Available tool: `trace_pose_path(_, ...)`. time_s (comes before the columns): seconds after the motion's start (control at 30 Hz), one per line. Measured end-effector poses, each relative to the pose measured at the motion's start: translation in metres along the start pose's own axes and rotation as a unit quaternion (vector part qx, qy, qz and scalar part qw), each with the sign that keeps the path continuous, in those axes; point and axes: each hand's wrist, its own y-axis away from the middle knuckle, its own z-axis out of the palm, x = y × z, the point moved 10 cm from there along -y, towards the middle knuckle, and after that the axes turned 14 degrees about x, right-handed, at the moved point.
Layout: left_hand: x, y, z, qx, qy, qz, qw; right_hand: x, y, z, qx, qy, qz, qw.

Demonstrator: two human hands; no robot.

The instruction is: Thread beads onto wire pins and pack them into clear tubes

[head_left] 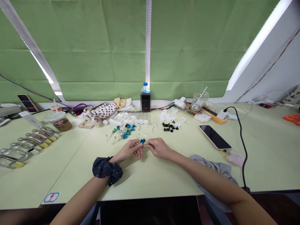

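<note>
The left hand [134,150] pinches a small glossy blue piece [142,141] between thumb and fingers, just above the pale yellow-green table [150,181]; the right hand [158,148] has its thumb and forefinger pressed together just beside that piece, and whatever lies in their pinch is too small to tell. A navy fabric scrunchie with white dots [105,170] circles the left wrist. Around the 2 hands, at 10 o'clock, lies a loose heap of blue and green pieces with thin metal wires [125,133]; at 12 o'clock, bent silver metal rods [153,129]. Small black round-headed knobs [171,126] lie at 2 o'clock, and round white plastic caps [167,116] at 1 o'clock. Farther off, a clear plastic bottle with a blue cap [145,89] stands at 12 o'clock, a dark-screened phone [215,137] lies at 3 o'clock, and a row of clear glass bottles [29,144] sits at 9 o'clock. Grey cloth [217,165] lies beneath the right forearm, toward 4 o'clock.
</note>
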Motion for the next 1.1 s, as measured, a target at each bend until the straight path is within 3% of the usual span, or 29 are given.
trace_pose_path(0.33, -0.001, 0.000, 0.003, 0.002, -0.027, 0.015, 1.000, 0.027, -0.004, -0.010, 0.060, -0.032, 0.092, 0.993)
trace_pose_path(0.53, 0.003, 0.000, 0.004, 0.015, -0.057, 0.038, 0.998, 0.035, -0.002, 0.001, 0.036, -0.069, 0.138, 0.987)
trace_pose_path(0.67, 0.005, 0.000, 0.000, 0.046, -0.100, 0.068, 0.992, 0.040, 0.003, 0.004, 0.022, -0.019, 0.169, 0.985)
trace_pose_path(0.77, 0.005, -0.001, -0.002, 0.058, -0.118, 0.081, 0.988, 0.040, 0.005, 0.005, 0.019, -0.015, 0.169, 0.985)
trace_pose_path(0.97, 0.001, -0.004, -0.011, 0.087, -0.134, 0.082, 0.984, 0.037, 0.004, 0.011, -0.009, -0.104, 0.174, 0.979)
trace_pose_path(1.1, 0.001, -0.004, -0.011, 0.079, -0.133, 0.080, 0.985, 0.034, 0.002, 0.011, -0.040, -0.083, 0.141, 0.986)
